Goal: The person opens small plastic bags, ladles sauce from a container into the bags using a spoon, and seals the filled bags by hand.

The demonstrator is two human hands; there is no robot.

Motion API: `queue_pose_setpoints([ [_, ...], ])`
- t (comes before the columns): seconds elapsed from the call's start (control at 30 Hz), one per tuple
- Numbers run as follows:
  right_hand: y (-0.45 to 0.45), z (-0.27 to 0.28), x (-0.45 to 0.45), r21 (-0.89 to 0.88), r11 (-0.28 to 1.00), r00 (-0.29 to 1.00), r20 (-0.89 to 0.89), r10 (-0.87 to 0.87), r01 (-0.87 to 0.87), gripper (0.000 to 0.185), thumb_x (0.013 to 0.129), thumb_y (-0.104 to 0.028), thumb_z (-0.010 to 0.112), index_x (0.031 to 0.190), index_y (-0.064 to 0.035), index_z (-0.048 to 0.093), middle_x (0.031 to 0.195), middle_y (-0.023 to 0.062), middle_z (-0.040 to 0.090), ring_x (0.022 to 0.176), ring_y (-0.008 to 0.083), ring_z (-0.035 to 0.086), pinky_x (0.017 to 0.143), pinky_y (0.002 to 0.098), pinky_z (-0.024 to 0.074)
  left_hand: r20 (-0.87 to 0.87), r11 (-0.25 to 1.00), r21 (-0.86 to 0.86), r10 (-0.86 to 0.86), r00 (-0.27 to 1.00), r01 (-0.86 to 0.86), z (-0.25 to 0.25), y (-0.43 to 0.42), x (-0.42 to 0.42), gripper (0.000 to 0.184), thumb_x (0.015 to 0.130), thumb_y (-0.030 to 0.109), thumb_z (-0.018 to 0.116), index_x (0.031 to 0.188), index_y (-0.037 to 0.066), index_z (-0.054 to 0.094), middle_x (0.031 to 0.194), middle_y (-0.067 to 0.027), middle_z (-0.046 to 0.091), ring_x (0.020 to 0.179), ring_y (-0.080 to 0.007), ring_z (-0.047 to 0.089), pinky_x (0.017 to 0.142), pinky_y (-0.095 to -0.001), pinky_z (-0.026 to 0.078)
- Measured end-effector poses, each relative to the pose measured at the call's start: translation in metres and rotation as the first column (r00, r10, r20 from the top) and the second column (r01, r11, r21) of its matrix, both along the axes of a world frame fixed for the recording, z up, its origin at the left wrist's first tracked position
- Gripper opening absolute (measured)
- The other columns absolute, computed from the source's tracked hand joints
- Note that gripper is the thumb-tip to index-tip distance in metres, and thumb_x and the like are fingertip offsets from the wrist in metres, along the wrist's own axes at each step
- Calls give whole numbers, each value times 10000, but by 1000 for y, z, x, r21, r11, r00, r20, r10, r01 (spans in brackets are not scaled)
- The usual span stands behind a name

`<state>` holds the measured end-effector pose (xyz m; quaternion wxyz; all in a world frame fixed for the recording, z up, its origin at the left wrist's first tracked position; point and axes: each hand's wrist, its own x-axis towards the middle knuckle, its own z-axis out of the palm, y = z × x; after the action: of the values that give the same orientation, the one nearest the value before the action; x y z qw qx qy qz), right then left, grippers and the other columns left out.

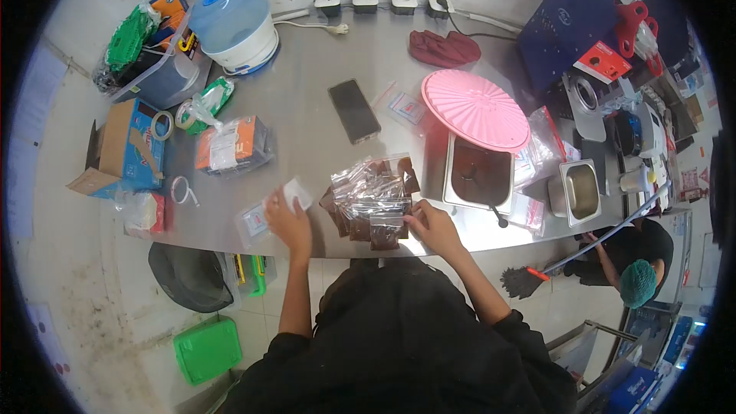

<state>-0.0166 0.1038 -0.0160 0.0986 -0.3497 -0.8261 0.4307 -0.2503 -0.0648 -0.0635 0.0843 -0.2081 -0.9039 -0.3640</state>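
A pile of small clear zip bags with brown contents lies on the steel table near its front edge. My right hand is at the pile's right side, its fingers closed on the edge of a brown-filled bag. To the left of the pile, my left hand is over a white sheet or packet, its fingers partly hidden. Beside that hand lie flat clear bags with labels. The steel container to the right holds a dark brown content and a ladle, with a pink lid resting over its back.
A phone lies behind the pile. An orange-and-white wrapped pack, tape rolls and a blue box stand left. A smaller steel container is right. Another person is at the far right, near a broom.
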Motion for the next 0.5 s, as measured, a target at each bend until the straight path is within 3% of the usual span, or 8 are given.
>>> queue_pose_setpoints([
  [0.07, -1, 11, 5, 49, 999, 1000, 4, -9, 9, 228, 815, -245, 647, 859, -39, 559, 640, 104, 595, 568, 236, 585, 525, 337, 435, -181, 936, -322, 89, 979, -145, -2, -2, -11, 220, 771, 269, 652, 965, 178, 702, 1210, -30, 506, 1165, -255, 386, 916, -499, 301],
  [0.3, 3, 20, 3, -10, 996, 987, -129, -93, 93, 143, 844, -157, 596, 907, -29, 582, 676, 94, 605, 582, 186, 581, 541, 311, 440, -9, 978, -193, 78, 997, -78, 0, 12, -12, 158, 797, 283, 641, 886, 186, 728, 1224, -22, 504, 1153, -235, 383, 967, -476, 263],
  [0.33, 3, 21, 0, -53, 992, 976, -177, -125, 117, 146, 844, -144, 595, 930, -26, 589, 700, 90, 608, 616, 158, 583, 561, 295, 443, 155, 991, 131, -62, 986, 41, -5, 17, -11, 196, 822, 274, 621, 955, 157, 703, 1235, -31, 501, 1149, -233, 395, 978, -438, 273],
  [0.37, 2, 21, -5, -53, 991, 976, -177, -127, 120, 146, 844, -144, 595, 930, -26, 589, 700, 90, 608, 616, 158, 583, 561, 295, 443, 265, 886, 452, -243, 933, 103, -11, 22, -7, 238, 846, 265, 601, 1024, 127, 677, 1246, -39, 497, 1146, -231, 407, 989, -401, 284],
  [0.4, 0, 21, -13, -122, 988, 962, -241, -127, 100, 172, 842, -142, 601, 967, -25, 591, 742, 82, 611, 669, 133, 578, 589, 281, 444, 496, 693, 718, -436, 751, -71, 18, 36, 12, 292, 871, 264, 568, 1106, 97, 611, 1253, -46, 494, 1140, -229, 425, 984, -372, 302],
  [0.43, -1, 22, -22, -188, 979, 943, -305, -130, 74, 202, 839, -140, 607, 1004, -24, 593, 784, 74, 613, 723, 107, 572, 617, 267, 445, 569, 457, 823, -661, 489, -339, 56, 52, 34, 353, 896, 264, 536, 1188, 66, 545, 1260, -53, 490, 1134, -227, 442, 979, -343, 320],
  [0.47, -3, 26, -31, -328, 944, 928, -343, -147, 29, 244, 835, -154, 627, 1053, -46, 603, 862, 48, 616, 813, 86, 558, 647, 239, 437, 567, 456, 824, -665, 487, -337, 69, 59, 48, 353, 896, 264, 536, 1188, 66, 545, 1260, -53, 490, 1134, -227, 442, 979, -343, 320],
  [0.5, -4, 36, -39, -327, 945, 927, -344, -152, 33, 244, 835, -154, 627, 1053, -46, 603, 862, 48, 616, 813, 86, 558, 647, 239, 437, 547, 421, 825, -763, 344, -377, 79, 63, 60, 381, 914, 271, 498, 1233, 64, 478, 1250, -51, 493, 1127, -218, 457, 974, -354, 335],
])
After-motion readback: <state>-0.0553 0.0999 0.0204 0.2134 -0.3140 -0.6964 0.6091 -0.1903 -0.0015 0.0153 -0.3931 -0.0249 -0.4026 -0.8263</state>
